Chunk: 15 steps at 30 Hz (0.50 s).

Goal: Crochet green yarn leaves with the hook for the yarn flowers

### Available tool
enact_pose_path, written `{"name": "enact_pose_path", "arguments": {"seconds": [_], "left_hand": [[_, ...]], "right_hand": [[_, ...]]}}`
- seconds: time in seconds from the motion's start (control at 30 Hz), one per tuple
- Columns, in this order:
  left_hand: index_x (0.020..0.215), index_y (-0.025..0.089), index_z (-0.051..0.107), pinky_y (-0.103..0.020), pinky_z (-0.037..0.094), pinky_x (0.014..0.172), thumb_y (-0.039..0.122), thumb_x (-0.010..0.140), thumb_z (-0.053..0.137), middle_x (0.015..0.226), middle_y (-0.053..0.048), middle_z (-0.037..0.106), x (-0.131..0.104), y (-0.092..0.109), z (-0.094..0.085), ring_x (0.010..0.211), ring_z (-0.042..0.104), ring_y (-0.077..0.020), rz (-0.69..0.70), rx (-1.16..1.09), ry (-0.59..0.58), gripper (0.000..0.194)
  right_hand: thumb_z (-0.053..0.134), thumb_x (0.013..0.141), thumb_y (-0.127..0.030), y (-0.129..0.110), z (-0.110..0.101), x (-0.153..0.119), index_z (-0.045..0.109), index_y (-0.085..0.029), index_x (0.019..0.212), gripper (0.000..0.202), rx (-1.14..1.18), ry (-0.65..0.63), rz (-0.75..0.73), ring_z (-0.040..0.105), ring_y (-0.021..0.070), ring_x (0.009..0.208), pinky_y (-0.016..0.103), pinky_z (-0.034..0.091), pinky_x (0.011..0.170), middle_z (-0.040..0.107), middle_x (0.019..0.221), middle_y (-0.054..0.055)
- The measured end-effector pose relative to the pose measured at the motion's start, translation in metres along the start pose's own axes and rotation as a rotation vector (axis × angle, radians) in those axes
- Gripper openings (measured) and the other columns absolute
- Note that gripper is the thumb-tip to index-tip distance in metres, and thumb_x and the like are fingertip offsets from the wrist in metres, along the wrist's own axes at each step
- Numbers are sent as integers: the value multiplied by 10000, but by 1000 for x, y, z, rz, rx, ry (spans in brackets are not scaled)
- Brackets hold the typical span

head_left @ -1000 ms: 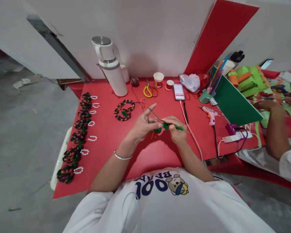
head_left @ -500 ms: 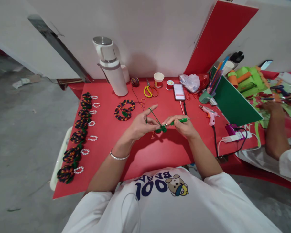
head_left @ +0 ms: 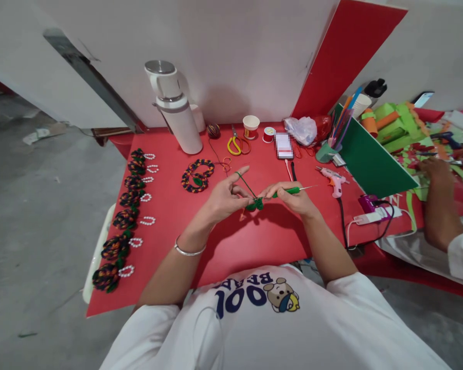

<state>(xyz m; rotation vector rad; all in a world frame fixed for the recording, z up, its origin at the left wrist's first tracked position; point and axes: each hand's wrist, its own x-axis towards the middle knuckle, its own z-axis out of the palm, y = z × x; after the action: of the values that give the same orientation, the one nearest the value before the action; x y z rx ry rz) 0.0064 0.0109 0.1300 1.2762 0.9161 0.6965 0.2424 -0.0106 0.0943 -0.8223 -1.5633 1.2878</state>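
Note:
Between finger and thumb of my left hand (head_left: 227, 198) is a small green crochet piece (head_left: 257, 204), hanging over the middle of the table. A strand of green yarn (head_left: 247, 184) runs from my raised left index finger down to the piece. My right hand (head_left: 291, 198) is closed around the green handle of a crochet hook (head_left: 291, 190). The hook's working end meets the green piece; its thin back end sticks out to the right. Beyond my left hand lies a multicoloured braided yarn loop (head_left: 196, 176) with a green leaf.
Several yarn flowers with bead loops line the left edge of the red table (head_left: 231, 241). Behind stand a white flask (head_left: 181, 123), scissors (head_left: 237, 144), a paper cup (head_left: 250, 127) and a phone (head_left: 284, 146). A pink glue gun (head_left: 334, 180) lies right. A co-worker's hand (head_left: 435, 172) is beyond the green divider.
My right hand has shifted slightly and the hook has tilted, its thin back end now showing clearly. The left hand keeps its grip on the green piece; the view has moved slightly.

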Motion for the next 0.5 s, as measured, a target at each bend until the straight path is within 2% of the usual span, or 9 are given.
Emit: {"name": "enact_pose_path", "arguments": {"seconds": [0.23,0.37,0.5], "left_hand": [[1608,125,363,-178,317,472,155,662,810,699,-6,739,1,-1,3,498,553,-74,44,72,79,1047],[1629,125,310,-185,313,476,160,656,825,708,-16,743,1,-1,3,503,555,-79,29,52,64,1101],[1624,127,325,-187,318,481,167,650,837,690,-11,736,0,2,3,504,557,-82,23,21,62,1102]], "right_hand": [[651,948,-528,-12,3,-1,806,-218,902,350,-105,9,-29,777,226,992,411,603,968,826,1000,81],[636,959,-531,1,3,-2,797,-223,901,353,-35,63,-63,774,228,1003,407,606,943,821,994,76],[644,934,-588,17,5,-3,792,-226,917,391,45,121,-43,776,225,929,409,615,884,820,982,74]]}}
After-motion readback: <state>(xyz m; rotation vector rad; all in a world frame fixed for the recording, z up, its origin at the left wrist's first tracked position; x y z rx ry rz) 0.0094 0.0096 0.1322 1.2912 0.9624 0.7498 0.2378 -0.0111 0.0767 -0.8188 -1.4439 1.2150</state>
